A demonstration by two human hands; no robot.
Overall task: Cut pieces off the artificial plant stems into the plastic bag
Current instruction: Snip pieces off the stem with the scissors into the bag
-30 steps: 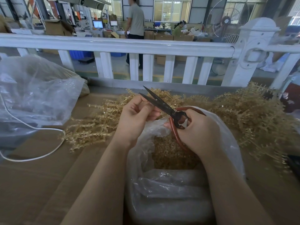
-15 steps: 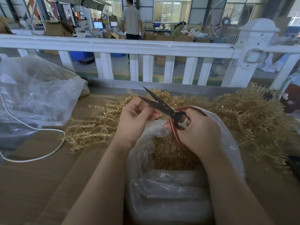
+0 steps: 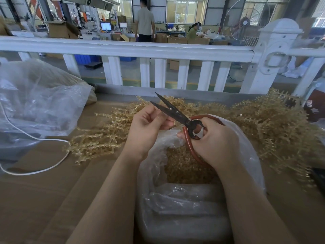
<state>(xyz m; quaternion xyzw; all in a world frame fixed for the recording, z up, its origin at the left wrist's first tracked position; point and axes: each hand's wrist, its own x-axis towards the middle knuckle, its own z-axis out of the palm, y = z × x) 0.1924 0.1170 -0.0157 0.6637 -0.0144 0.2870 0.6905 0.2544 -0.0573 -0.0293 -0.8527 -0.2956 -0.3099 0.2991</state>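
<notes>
Little has moved since the earlier frames: scissors (image 3: pixel 177 114) stay parted over the bag (image 3: pixel 246 148), blades slightly wider than a second ago, tips pointing up-left toward the fence (image 3: pixel 123 48); both hands hold the same spot

Right hand (image 3: pixel 215 140) grips the red loop handles, fingers curled through and round them. Left hand (image 3: pixel 148 126) is curled, thumb and fingers pinched just beside the lower blade; likely a small stem piece between them, but too small to make out

Judgement: a cut is being set up, not yet made. Blades and pinch sit above the bag mouth, so a snipped piece should drop in

Bag stands open on the tabletop (image 3: pixel 35 199) between the forearms, cut gold pieces already heaped inside. Uncut stems (image 3: pixel 263 124) lie piled behind and to the right of it, more spread to the left

Edges and room: bag rim is slack and folded in under the left hand, near the blades, so it could get snipped. Stem pile touches the bag at the back. Second bag (image 3: pixel 38 103) and white cord (image 3: pixel 44 170) lie well apart on the left. Bare cardboard at near left gives room
</notes>
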